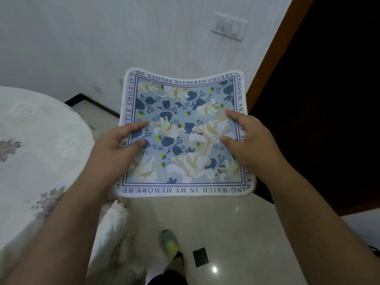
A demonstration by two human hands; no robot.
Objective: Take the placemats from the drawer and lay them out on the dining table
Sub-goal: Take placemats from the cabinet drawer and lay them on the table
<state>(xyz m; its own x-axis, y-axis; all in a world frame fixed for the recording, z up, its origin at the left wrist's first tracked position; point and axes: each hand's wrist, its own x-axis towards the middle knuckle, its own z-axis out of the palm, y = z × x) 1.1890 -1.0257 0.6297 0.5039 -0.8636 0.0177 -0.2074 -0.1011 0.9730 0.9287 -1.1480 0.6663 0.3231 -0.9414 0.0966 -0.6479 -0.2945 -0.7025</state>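
head view: pale wall (102, 38) with a switch plate (228, 25) high up, a dark doorway (329, 99) off to the right behind a brown frame, glossy light floor tiles (226, 223) below. round dining table (30, 140) at the left edge, draped in a white embossed cloth with faint grey floral patches; no mat visible on the part in shot.

held up over the floor, level with the table but clear of it: a square placemat (185, 130), blue and cream flowers inside a white border of printed lettering, print side up, far edge sagging a little in the middle. whether more mats lie stacked beneath cannot be told.

left hand (115, 147) clamped on the mat's left edge, thumb and forefinger on top of the print, the remaining digits hidden under it. right hand (246, 140) likewise pinching the right edge, fingertips curled onto the pattern.

decisive relation, judged from here: table lying to the left of the mat and of both hands, left hand nearer the cloth, mat just beside the tabletop's rim yet not above it. likely needed next: a sideways carry leftward, then a flat lowering onto the cloth. no long axis to align, being square.

below, a foot in a green slipper (169, 242) on the tiles, and drooping tablecloth folds (115, 233) near the left forearm.
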